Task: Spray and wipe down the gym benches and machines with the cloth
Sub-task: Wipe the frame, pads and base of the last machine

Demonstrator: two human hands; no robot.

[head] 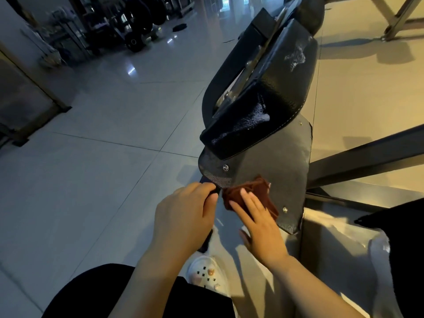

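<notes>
1. Pressing down on the folded dark red cloth point(250, 196) is being done by the right hand point(259, 228), with its fingers point(246, 196) lying straight and flat on top.
2. The cloth is being held against the flat dark grey metal plate point(270, 171) at the near end of the gym machine, close to the plate's left edge.
3. The left hand point(183, 216) is being curled around a dark narrow part point(206, 239) that is sticking out beside the plate's left edge, and that part is being gripped.
4. The two hands are being kept just beside each other, with the left thumb near the cloth.
5. A black padded cushion point(270, 97) with white stitching is being carried above the plate, and it is tilted up and away.
6. White marks point(296, 57) are being shown on the top of the cushion and near its lower end; what they are cannot be told.
7. Silver bolts point(226, 167) are being seen on the plate.
8. A white clog shoe point(208, 274) with small charms is being stood on the shiny grey tiled floor point(96, 157) below the hands.
9. More dark gym gear point(137, 21) is being kept far back on the floor.
</notes>
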